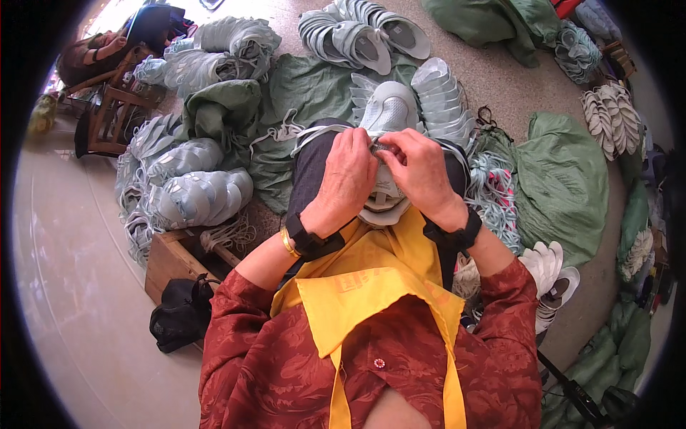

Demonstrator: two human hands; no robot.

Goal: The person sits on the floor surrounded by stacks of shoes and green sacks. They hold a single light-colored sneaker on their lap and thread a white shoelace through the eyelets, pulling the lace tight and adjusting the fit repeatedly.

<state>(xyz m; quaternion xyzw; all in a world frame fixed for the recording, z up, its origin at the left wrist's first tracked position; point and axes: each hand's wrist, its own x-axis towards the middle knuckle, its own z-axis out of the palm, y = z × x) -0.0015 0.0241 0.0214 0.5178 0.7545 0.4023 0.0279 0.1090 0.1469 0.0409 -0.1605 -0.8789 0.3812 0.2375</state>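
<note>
Over a pale shoe (391, 104), left hand (340, 174) curled, grip unclear, right hand (423, 171) angled inward, fingers (397, 139) pinching lacing (375, 145).

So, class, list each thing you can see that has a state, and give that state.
Left hand: fingers bent at the shoe, grip partly hidden.
Right hand: thumb and forefinger pinched at the shoe.
Shoe: between the legs, toe pointing away.
Lace: loose, over the left leg.
Apron: worn, creased.
Left stack: nested.
Right sack: crumpled.
</note>
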